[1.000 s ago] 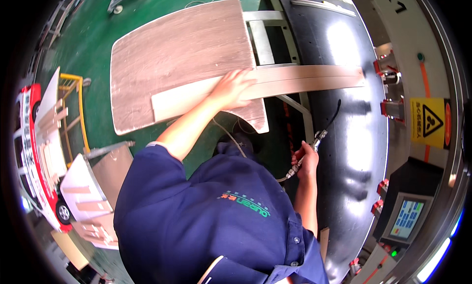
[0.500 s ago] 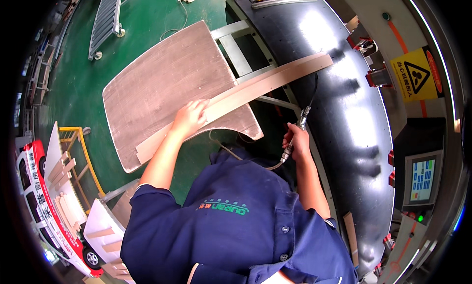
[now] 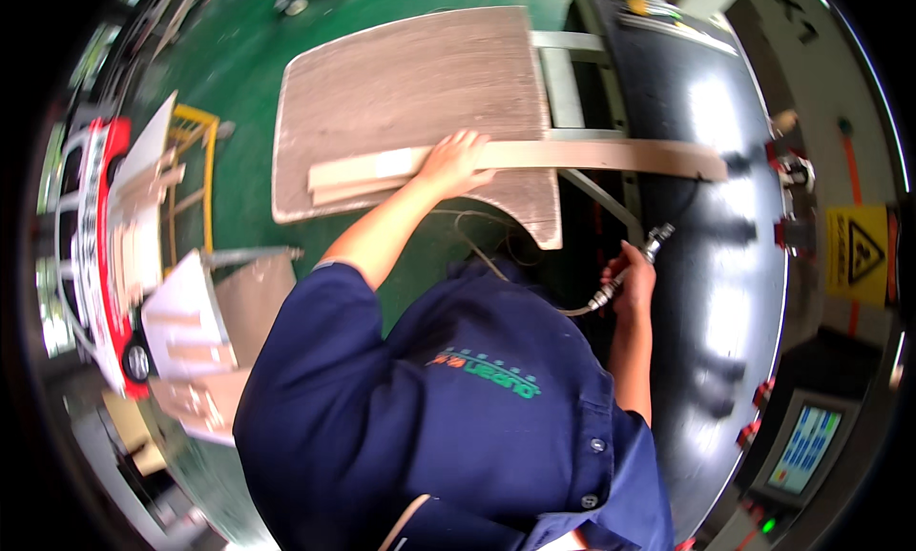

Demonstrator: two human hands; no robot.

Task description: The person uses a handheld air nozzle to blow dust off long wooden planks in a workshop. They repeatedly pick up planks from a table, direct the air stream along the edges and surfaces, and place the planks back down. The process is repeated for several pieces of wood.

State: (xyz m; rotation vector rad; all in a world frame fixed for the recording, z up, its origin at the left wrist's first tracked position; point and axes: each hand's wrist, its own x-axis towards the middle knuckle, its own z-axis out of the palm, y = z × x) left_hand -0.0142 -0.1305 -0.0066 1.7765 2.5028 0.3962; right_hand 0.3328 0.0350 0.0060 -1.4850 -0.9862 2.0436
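Observation:
My left hand [image 3: 456, 165] is closed round a long, pale wooden strip [image 3: 601, 156]. A second strip [image 3: 355, 191] shows along its near edge at the left end. Both lie across a brown wooden panel [image 3: 410, 83] with a curved cut-out in its near edge, and the right end of the long strip reaches over the black work surface. By the left edge of that surface, my right hand [image 3: 634, 279] grips a slim metal air tool [image 3: 658, 239]. A thin hose [image 3: 482, 252] runs from the tool's lower end, and a thin dark tip or line by the strip is blurred.
The long black curved work surface [image 3: 682, 360] stands at the right, with red clamps [image 3: 792, 236] along its far edge. Beyond it is a control screen [image 3: 806, 448]. To the left are a yellow frame [image 3: 208, 184] and white panels [image 3: 186, 303] with wooden strips.
The view has turned, so the panel sits farther right and the strips run nearly level instead of slanting. Left ends of two strips now show apart. Both hands keep their holds.

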